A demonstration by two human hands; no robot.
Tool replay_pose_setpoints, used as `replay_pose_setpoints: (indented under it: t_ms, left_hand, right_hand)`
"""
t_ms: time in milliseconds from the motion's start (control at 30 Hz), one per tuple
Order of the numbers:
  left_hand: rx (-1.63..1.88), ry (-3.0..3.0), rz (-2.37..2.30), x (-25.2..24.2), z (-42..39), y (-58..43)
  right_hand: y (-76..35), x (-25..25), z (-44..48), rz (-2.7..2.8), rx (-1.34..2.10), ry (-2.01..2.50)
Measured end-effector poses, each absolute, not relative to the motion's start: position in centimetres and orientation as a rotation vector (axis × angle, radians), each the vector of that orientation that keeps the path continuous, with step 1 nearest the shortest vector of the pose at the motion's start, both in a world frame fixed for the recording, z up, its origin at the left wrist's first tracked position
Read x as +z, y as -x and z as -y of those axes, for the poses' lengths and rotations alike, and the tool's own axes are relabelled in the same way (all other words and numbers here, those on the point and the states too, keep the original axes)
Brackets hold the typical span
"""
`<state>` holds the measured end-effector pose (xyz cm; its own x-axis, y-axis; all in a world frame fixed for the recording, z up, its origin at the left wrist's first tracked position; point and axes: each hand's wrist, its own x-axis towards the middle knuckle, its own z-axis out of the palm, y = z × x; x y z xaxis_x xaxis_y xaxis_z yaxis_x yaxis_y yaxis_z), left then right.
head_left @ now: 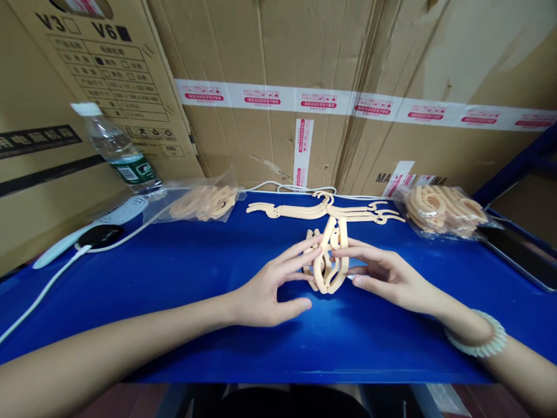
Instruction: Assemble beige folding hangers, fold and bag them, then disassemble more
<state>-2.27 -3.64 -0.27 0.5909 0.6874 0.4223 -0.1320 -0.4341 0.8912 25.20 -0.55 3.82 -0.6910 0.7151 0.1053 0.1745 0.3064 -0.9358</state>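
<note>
Several folded beige plastic hangers (340,277) sit together on the blue table in front of me. My left hand (278,283) reaches them from the left, fingers stretched out against their side and thumb held apart. From the right, my right hand (391,277) touches the same hangers with its fingertips, its fingers slightly bent and apart from the thumb. Just behind lie several unfolded beige hangers (300,211), stacked with their arms spread and hooks toward the cardboard. Parts of the folded hangers are hidden by my left fingers.
Clear bags of folded hangers lie at the back left (204,202) and back right (448,209). On the left are a water bottle (126,154), a pale comb or brush (91,229) and a black puck with a white cable (100,235). Cardboard boxes (261,46) wall the back; a dark tablet-like device (522,255) lies right.
</note>
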Motion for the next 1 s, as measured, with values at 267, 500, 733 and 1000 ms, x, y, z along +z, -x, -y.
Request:
replay_pose_setpoints:
  t_ms: [267,500,733,1000]
  left_hand:
    - [1.001,-2.134,-0.675,0.2,3.6,2.8]
    - [0.807,-2.600,-0.726,0.1,3.9,3.0]
    - [0.539,-2.818,-0.702,0.5,4.5,2.9]
    - [0.519,-2.833,-0.797,0.6,4.3,3.1]
  right_hand:
    - [-26.2,4.9,0.0,2.065,1.410,0.856]
    - [-28.3,5.5,-1.4,2.377,1.033,1.054]
    - [-28.0,3.9,-1.9,2.614,0.626,1.054]
    - [-26.6,2.1,-2.5,2.642,0.383,0.975]
